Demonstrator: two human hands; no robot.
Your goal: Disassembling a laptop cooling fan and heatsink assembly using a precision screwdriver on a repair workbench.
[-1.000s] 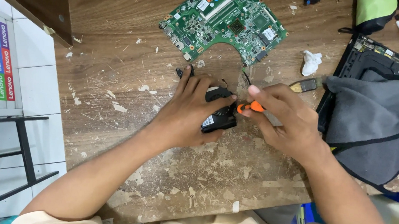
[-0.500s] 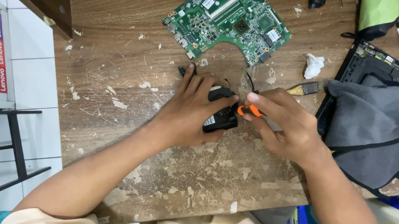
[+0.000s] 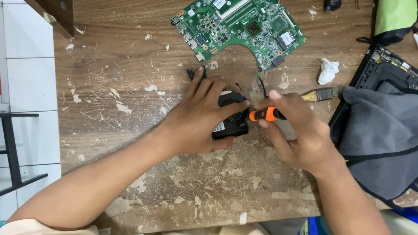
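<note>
My left hand (image 3: 199, 118) lies over a small black cooling fan (image 3: 231, 123) and presses it down on the worn wooden table (image 3: 123, 77). My right hand (image 3: 300, 133) grips an orange-and-black screwdriver (image 3: 265, 115), whose tip points left at the fan's right side. A thin black wire (image 3: 260, 84) runs from the fan toward the green circuit board (image 3: 240, 20) at the far edge of the table.
A black laptop base (image 3: 393, 71) lies at the right with a grey cloth (image 3: 389, 135) over it. A small brush (image 3: 321, 95), a crumpled white tissue (image 3: 327, 71) and a green pouch (image 3: 395, 15) are nearby. A dark metal rack (image 3: 5, 162) stands on the left.
Both hands stay on the fan and screwdriver; the right hand has shifted slightly, showing more of the orange handle. The camera view has drifted a little.
</note>
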